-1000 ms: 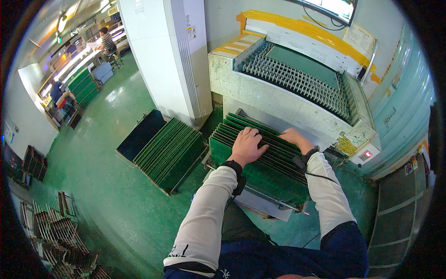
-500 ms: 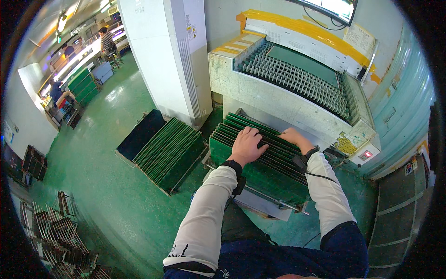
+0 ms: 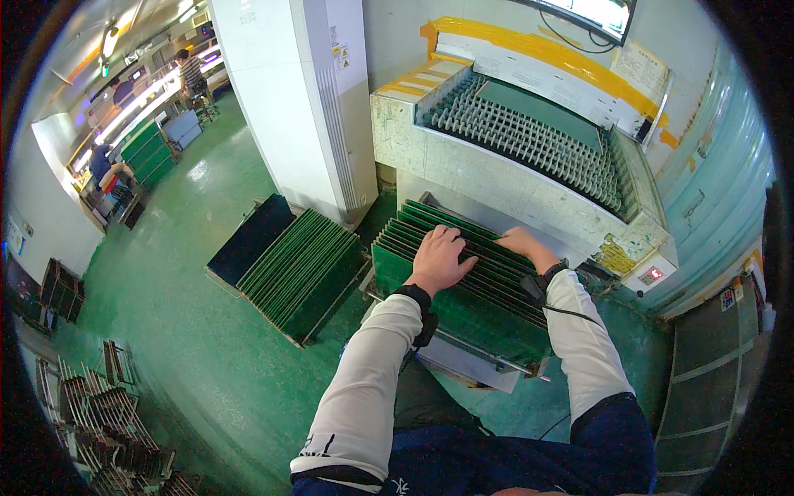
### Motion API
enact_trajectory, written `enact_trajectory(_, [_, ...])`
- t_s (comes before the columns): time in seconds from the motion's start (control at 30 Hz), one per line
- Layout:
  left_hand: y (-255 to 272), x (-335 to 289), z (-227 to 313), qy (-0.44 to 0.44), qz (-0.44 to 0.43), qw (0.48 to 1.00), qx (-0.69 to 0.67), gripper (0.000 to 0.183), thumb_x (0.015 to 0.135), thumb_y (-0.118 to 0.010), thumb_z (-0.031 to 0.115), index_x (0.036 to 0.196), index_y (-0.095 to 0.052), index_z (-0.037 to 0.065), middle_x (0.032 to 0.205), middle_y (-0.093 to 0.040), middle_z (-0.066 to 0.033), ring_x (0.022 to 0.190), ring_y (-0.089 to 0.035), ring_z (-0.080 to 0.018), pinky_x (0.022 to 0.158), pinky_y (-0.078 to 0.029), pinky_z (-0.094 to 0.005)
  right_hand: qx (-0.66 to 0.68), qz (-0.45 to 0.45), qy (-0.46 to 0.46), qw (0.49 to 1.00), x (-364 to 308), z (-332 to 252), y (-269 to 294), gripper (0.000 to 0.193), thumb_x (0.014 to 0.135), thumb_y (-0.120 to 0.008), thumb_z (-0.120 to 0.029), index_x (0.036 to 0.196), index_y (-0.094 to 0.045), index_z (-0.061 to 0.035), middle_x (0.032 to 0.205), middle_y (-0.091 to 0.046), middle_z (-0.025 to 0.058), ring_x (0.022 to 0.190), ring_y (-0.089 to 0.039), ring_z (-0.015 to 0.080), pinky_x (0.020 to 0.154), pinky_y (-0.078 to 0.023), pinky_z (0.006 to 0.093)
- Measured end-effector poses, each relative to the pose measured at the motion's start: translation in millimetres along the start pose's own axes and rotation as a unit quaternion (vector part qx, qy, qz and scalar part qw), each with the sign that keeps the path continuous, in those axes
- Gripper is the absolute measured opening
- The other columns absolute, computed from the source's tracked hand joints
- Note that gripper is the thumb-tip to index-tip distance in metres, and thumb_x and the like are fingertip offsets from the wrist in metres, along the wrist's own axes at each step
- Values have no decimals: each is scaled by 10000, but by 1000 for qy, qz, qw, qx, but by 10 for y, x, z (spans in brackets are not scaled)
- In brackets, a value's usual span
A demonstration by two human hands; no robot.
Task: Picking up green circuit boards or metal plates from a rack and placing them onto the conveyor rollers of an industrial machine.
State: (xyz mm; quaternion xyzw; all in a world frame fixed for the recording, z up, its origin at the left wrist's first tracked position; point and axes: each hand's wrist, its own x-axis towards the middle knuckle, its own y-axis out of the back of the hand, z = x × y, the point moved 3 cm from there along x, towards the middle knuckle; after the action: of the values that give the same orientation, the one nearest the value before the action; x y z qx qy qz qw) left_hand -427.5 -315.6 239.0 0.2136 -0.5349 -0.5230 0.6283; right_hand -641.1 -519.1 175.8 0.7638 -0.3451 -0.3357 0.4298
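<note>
A rack of upright green panels [image 3: 488, 318], thin flat boards in close rows, stands in front of me. My left hand [image 3: 441, 258] rests on their top edges left of the middle, fingers bent over the edges and thumb spread apart. At the far right part of the rack, my right hand [image 3: 529, 246] has its fingers curled at the top edge of one panel; its fingertips are partly hidden. Both arms wear white sleeves, with dark bands at the wrists.
Left of my rack stands a second rack of green panels [image 3: 302, 273]. Behind mine is a machine with a bed of rollers [image 3: 529, 128], a green panel lying on it. A white cabinet [image 3: 289, 91] stands beside it. Empty racks [image 3: 103, 413] lie at lower left. Two people sit far left.
My hands stay in nearly the same place on the panels. A seated person at far left has shifted slightly.
</note>
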Motion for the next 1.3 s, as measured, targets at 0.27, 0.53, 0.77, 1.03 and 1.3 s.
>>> enact_trajectory(0.27, [16, -7, 2, 0, 1, 1000, 0, 433, 902, -725, 466, 1061, -742, 64, 1302, -637, -110, 1279, -523, -318, 1118, -422, -447, 15, 2, -4, 1000, -9, -10, -5, 569, 855, -717, -538, 1040, -784, -5, 1021, -754, 257, 926, -738, 402, 818, -544, 472])
enact_trajectory(0.53, [15, -15, -15, 0, 1, 1000, 3, 433, 903, -729, 459, 1071, -736, 59, 1293, -637, -110, 1267, -526, -320, 1112, -425, -448, 9, -11, -10, 1000, -40, -89, 21, 544, 862, -726, -492, 1065, -768, 11, 997, -757, 252, 897, -741, 362, 794, -540, 462])
enact_trajectory(0.77, [27, -2, 17, 0, -5, 1000, 1, 442, 904, -728, 466, 1077, -740, 60, 1308, -637, -107, 1275, -524, -320, 1113, -424, -448, 32, -3, -18, 999, -66, -39, 22, 548, 837, -720, -519, 1018, -787, -6, 1015, -747, 267, 926, -739, 396, 812, -545, 474])
enact_trajectory(1.03, [4, -3, -8, 3, -3, 1000, 4, 449, 899, -733, 474, 1069, -753, 59, 1312, -639, -106, 1277, -524, -317, 1111, -428, -448, 10, -4, 5, 1000, -108, -133, 65, 525, 858, -697, -501, 1029, -785, -12, 1017, -741, 269, 944, -733, 426, 810, -549, 478])
enact_trajectory(1.3, [16, -3, 0, -1, 1, 1000, -1, 441, 893, -740, 464, 1058, -753, 55, 1300, -641, -108, 1264, -531, -320, 1101, -437, -450, 9, -1, 0, 1000, -136, -131, 75, 539, 870, -684, -510, 1045, -780, -9, 1039, -739, 267, 969, -721, 445, 822, -548, 480])
